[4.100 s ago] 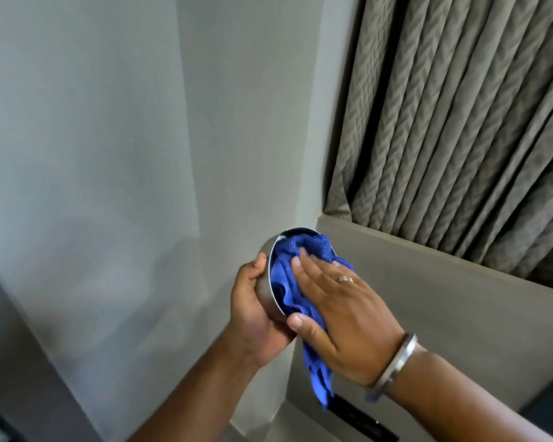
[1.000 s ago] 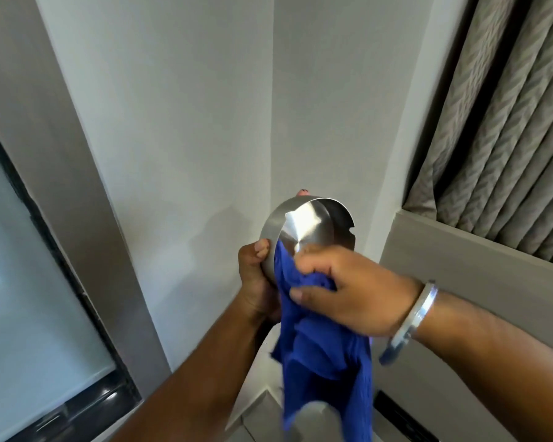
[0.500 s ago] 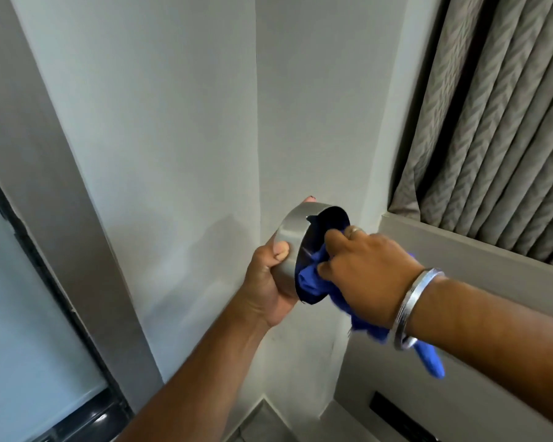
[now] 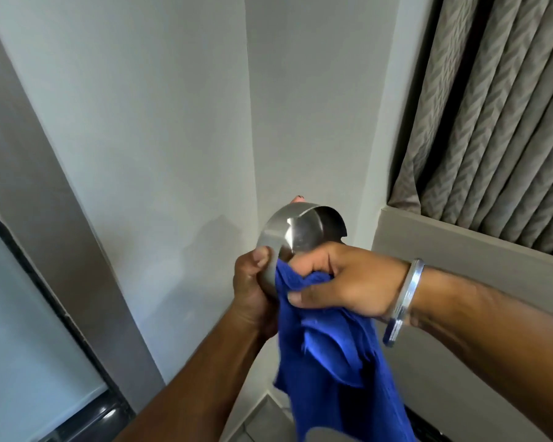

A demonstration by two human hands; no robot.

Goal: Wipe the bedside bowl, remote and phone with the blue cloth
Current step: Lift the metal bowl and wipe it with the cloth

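A round steel bowl (image 4: 297, 231) with a notched rim is held up in front of the wall corner, its opening facing right towards me. My left hand (image 4: 253, 288) grips its lower outer side. My right hand (image 4: 342, 279), with a metal bangle on the wrist, is closed on a bunch of the blue cloth (image 4: 332, 371) and presses it against the bowl's lower rim. Most of the cloth hangs down below the hands. Neither the remote nor the phone is in view.
A white wall corner (image 4: 249, 122) stands behind the bowl. Grey patterned curtains (image 4: 492, 106) hang at the upper right above a beige ledge (image 4: 460, 244). A dark-framed glass panel (image 4: 29, 330) fills the lower left.
My right hand has come out of the bowl's inside to its lower rim, and the cloth now hangs long below. The bowl's shiny inside shows again.
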